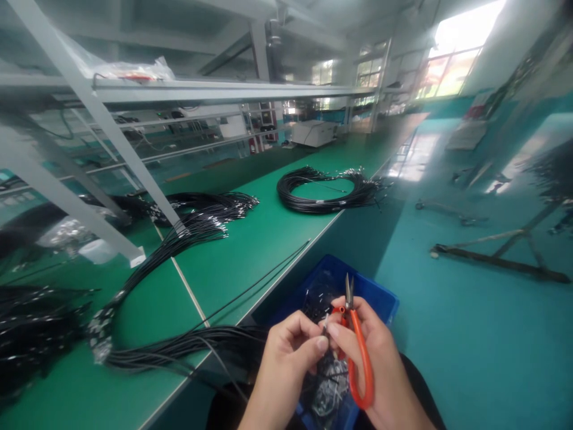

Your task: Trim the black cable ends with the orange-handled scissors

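Note:
My left hand [293, 352] pinches the end of a black cable, whose tip shows between thumb and forefinger. Touching that tip is my right hand [373, 343], which also holds red-handled scissors [364, 370] with the blades pointing up and away. Both hands are over a blue bin [385, 301] containing clear plastic and black scraps. On the green table, a bundle of black cables [152, 352] curves toward my left hand, and a coiled bundle [308, 206] lies farther off near the edge.
More black cables [40, 334] lie at the left. White shelf posts [111, 131] rise from the green table [250, 263]. A white box [313, 132] stands far back. On the floor at the right is a wheeled metal stand [496, 258].

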`<state>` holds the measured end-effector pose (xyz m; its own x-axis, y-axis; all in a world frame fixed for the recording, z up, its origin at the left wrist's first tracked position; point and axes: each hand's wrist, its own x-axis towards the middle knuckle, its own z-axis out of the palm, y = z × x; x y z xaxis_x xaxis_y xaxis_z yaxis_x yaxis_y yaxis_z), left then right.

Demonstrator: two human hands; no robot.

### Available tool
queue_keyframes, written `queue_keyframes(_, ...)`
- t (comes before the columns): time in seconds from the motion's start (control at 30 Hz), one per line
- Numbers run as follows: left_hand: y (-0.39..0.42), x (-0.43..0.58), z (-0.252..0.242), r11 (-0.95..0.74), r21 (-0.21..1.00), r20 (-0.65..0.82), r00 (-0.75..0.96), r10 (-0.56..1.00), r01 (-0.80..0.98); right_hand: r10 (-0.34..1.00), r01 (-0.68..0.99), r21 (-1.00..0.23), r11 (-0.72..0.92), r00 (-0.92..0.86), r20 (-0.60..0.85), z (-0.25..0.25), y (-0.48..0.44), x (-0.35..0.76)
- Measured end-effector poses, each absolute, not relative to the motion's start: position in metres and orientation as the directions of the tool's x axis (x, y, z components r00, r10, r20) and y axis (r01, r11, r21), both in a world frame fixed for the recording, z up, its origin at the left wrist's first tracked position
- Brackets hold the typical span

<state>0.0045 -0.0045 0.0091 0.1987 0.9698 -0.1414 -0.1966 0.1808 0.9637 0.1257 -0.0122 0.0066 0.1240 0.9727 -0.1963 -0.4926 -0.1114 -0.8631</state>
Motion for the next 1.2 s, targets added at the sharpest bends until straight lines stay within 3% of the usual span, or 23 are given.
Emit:
queue_keyframes(0.2,-0.007,0.005,0.008,0.157,0.974,-0.128,0.177,0.976,-0.166,0.974,-0.511,-0.85,-0.126,0.098,-0.203,0.003,-0.013,0.126)
queue_keyframes(0.43,-0.008,0.002,0.014,0.148,0.981,-0.129,0.151,0.98,-0.124,0.971,-0.247,-0.968,-0.045,0.218,-0.101,0.006,-0.017,0.129)
queue_keyframes(0.5,-0.006,-0.004,0.016,0.152,0.975,-0.129,0.145,0.981,-0.162,0.988,-0.208,-0.977,-0.055,0.13,-0.083,0.007,-0.017,0.138)
queue_keyframes(0.57,-0.005,-0.012,0.018,0.156,0.97,-0.126,0.164,0.978,-0.187,0.985,-0.223,-0.962,-0.156,-0.106,-0.135,0.008,-0.018,0.148)
queue_keyframes(0.63,-0.003,-0.018,0.019,0.152,0.968,-0.111,0.203,0.973,-0.198,0.897,-0.241,-0.917,-0.319,-0.388,-0.21,0.01,-0.019,0.158)
queue_keyframes(0.7,-0.002,-0.023,0.019,0.135,0.969,-0.085,0.238,0.968,-0.205,0.794,-0.207,-0.878,-0.432,-0.549,-0.261,0.013,-0.022,0.164)
queue_keyframes(0.9,-0.002,-0.025,0.02,0.115,0.97,-0.051,0.286,0.957,-0.213,0.743,-0.083,-0.87,-0.485,-0.563,-0.36,0.024,-0.027,0.167)
queue_keyframes(1.2,-0.001,-0.025,0.019,0.114,0.972,-0.043,0.318,0.947,-0.207,0.741,-0.192,-0.842,-0.503,-0.597,-0.307,0.016,-0.02,0.158)
